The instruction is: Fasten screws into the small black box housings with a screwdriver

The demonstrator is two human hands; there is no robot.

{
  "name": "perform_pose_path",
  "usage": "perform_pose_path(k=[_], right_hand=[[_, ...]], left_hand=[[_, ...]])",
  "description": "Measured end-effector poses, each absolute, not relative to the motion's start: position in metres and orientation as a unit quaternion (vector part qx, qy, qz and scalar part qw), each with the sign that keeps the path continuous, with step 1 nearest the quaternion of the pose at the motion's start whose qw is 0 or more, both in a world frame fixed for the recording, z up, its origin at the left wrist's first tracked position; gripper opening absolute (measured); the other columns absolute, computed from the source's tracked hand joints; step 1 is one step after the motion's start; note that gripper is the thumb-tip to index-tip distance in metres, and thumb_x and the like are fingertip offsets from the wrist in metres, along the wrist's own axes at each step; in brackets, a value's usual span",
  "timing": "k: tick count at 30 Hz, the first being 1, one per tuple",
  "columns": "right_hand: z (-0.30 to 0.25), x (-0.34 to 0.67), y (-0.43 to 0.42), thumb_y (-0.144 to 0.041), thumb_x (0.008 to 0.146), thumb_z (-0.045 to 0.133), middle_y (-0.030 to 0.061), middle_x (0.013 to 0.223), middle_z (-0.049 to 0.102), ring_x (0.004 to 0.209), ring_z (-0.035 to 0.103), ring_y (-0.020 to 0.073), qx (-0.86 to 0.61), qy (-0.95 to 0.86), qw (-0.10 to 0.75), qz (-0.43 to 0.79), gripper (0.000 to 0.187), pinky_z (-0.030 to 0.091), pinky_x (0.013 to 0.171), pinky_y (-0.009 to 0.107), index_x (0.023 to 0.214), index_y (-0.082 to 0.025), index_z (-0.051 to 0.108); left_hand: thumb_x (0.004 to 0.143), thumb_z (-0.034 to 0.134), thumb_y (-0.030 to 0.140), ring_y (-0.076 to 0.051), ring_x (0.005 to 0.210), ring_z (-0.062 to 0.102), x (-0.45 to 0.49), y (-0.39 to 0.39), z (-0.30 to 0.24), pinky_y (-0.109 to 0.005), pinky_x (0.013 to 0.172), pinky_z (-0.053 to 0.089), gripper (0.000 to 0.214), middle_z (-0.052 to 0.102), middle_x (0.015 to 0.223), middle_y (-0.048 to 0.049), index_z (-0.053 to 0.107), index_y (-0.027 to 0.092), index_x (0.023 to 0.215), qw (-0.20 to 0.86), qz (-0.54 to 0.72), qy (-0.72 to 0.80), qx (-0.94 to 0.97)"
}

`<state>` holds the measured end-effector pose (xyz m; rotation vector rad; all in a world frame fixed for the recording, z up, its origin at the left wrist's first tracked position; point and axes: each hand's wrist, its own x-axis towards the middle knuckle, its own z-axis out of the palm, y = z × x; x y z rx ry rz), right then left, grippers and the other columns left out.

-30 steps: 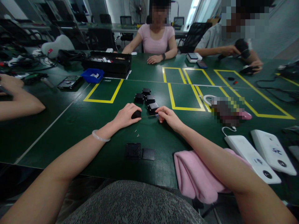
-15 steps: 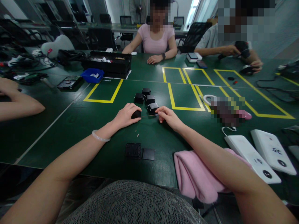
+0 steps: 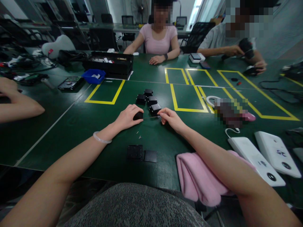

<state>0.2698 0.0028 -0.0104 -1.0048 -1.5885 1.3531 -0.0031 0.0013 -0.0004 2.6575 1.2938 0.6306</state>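
Note:
My left hand (image 3: pixel 129 117) is wrapped round a small black box (image 3: pixel 138 116), holding it on the green table. In the fingers of my right hand (image 3: pixel 170 119) is a thin screwdriver (image 3: pixel 151 117), its shaft pointing left at the box; the handle is mostly hidden by my fingers. Whether the tip sits in a screw is too small to tell. Several similar black boxes (image 3: pixel 152 100) stand in a cluster just beyond my hands. Nearer to me lie a few tiny screws (image 3: pixel 139 137), an open black casing (image 3: pixel 134 152) and a flat black cover (image 3: pixel 151 156).
A pink cloth (image 3: pixel 199 178) lies under my right forearm, beside white power banks (image 3: pixel 258 160). Beyond are a blue tray (image 3: pixel 94 76), a black bin (image 3: pixel 118 67) and yellow tape outlines (image 3: pixel 189 110). People sit across the table; another person's arm (image 3: pixel 21 105) rests at the left.

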Motion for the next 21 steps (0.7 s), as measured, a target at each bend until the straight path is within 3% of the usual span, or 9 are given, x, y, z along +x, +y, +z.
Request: perform_pose_path(k=[4, 13, 21], right_hand=[[-0.0094, 0.2702, 0.003, -0.035, 0.089, 0.069, -0.0066, 0.057, 0.056, 0.051, 0.053, 0.0114, -0.414, -0.628, 0.396, 0.526, 0.018, 0.039, 0.055, 0.025, 0.095, -0.019, 0.06], [-0.0131, 0.2675, 0.0034, -0.051, 0.09, 0.069, -0.011, 0.048, 0.042, 0.047, 0.044, 0.0097, -0.378, -0.613, 0.412, 0.558, 0.033, 0.039, 0.054, 0.025, 0.09, -0.019, 0.061], [-0.0127, 0.2701, 0.0044, -0.04, 0.086, 0.07, -0.0081, 0.054, 0.054, 0.05, 0.052, 0.0104, -0.407, -0.62, 0.413, 0.529, 0.024, 0.038, 0.055, 0.025, 0.094, -0.019, 0.061]], left_hand=[[0.092, 0.071, 0.031, -0.03, 0.113, 0.058, -0.0032, 0.0008, 0.001, -0.043, 0.089, 0.055, 0.029, 0.066, 0.118, -0.0078, 0.063, 0.023, 0.118, 0.061, 0.206, 0.428, 0.878], [0.091, 0.073, 0.03, -0.029, 0.113, 0.059, -0.0032, 0.0022, -0.0014, -0.043, 0.09, 0.054, 0.029, 0.067, 0.118, -0.0078, 0.063, 0.022, 0.117, 0.046, 0.209, 0.423, 0.881], [0.091, 0.074, 0.029, -0.03, 0.113, 0.059, -0.0026, 0.0009, -0.0001, -0.042, 0.088, 0.055, 0.031, 0.066, 0.118, -0.0081, 0.064, 0.022, 0.119, 0.052, 0.204, 0.431, 0.878]])
